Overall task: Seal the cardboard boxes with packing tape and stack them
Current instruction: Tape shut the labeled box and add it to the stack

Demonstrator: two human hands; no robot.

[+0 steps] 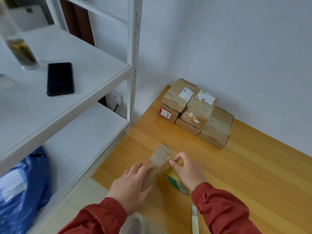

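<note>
A small brown cardboard box lies on the wooden table in front of me. My left hand grips its near end, fingers over the top and thumb at the side. My right hand holds a roll of packing tape with a green and yellow core beside the box's right edge. Its fingertips pinch at the box's right corner, where the tape end seems to be. A stack of several taped cardboard boxes stands at the table's far corner by the wall.
White metal shelving stands to the left, with a black phone and a glass jar on its upper shelf. A blue plastic bag lies on a lower shelf. A strip-like object lies at the table's near edge.
</note>
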